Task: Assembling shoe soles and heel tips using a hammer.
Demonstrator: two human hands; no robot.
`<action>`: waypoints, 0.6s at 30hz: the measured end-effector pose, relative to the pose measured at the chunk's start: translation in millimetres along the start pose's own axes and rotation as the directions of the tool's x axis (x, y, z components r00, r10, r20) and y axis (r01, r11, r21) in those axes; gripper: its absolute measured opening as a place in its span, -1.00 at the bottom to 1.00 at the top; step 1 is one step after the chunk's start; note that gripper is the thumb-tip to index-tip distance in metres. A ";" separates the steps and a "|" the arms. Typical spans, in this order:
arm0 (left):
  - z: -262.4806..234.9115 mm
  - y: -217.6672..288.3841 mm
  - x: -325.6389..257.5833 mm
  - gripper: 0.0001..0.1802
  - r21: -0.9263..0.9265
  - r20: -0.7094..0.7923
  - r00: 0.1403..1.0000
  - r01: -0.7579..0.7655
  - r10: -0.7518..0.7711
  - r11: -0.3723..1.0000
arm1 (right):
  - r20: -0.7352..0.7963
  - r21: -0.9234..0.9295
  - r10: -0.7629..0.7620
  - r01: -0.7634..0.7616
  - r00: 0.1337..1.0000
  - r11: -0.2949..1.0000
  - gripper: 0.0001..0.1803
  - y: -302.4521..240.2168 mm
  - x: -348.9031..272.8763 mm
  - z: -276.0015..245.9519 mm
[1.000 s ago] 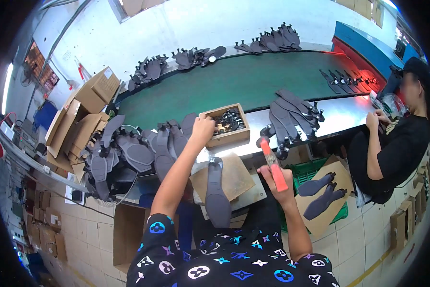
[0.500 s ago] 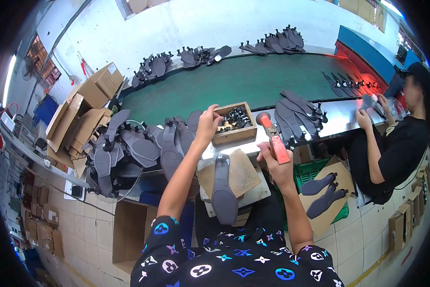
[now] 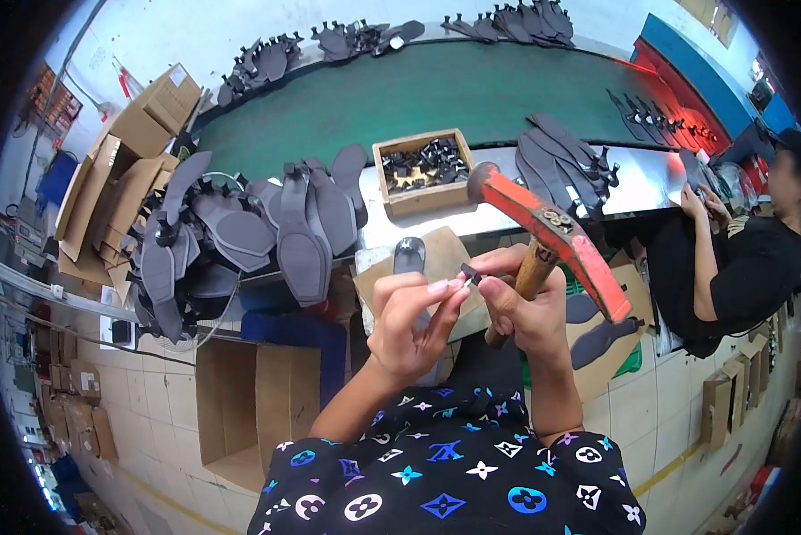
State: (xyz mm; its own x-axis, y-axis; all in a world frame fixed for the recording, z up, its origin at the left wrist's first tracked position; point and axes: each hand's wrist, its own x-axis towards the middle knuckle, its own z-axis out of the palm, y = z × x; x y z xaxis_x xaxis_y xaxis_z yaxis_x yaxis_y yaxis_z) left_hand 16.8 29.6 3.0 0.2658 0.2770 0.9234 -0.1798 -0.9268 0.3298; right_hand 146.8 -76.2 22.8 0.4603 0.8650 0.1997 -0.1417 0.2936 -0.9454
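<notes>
Directly in front of me, my left hand (image 3: 405, 330) pinches at a small black heel tip (image 3: 471, 273) with a pale, thin part. My right hand (image 3: 541, 312) grips a hammer (image 3: 557, 223) by its wooden handle, its worn red head pointing up and across. The thumb and forefinger of that same hand also touch the heel tip. Behind my left fingers, a dark shoe sole with a heel (image 3: 409, 256) lies on a tan board (image 3: 443, 244), mostly hidden. Beyond my hands, an open wooden box (image 3: 425, 200) holds several small black pieces.
Dark soles (image 3: 304, 232) are heaped at the left, with more (image 3: 552, 165) right of the box. A green conveyor belt (image 3: 347, 107) runs behind. Cardboard boxes (image 3: 284, 392) stand lower left. A co-worker in black (image 3: 730, 259) sits at the right, holding a sole.
My left hand has come back from the wooden box to meet my right hand, and a heel tip now shows between them. The hammer has come nearer. My view has shifted slightly.
</notes>
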 end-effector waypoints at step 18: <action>-3.1 -71.5 -48.8 -0.27 0.241 0.155 0.830 0.494 -0.535 0.836 | -0.024 -0.148 0.112 -0.114 0.993 0.982 -0.79 54.4 31.6 -7.8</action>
State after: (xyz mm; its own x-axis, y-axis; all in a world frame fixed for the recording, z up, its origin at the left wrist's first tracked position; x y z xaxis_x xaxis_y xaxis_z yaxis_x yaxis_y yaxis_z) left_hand 13.7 83.1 -65.0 0.4638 0.6868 0.5597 0.2092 -0.6988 0.6841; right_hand 160.5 -36.0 -24.4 0.4623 0.8826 0.0861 -0.0623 0.1292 -0.9897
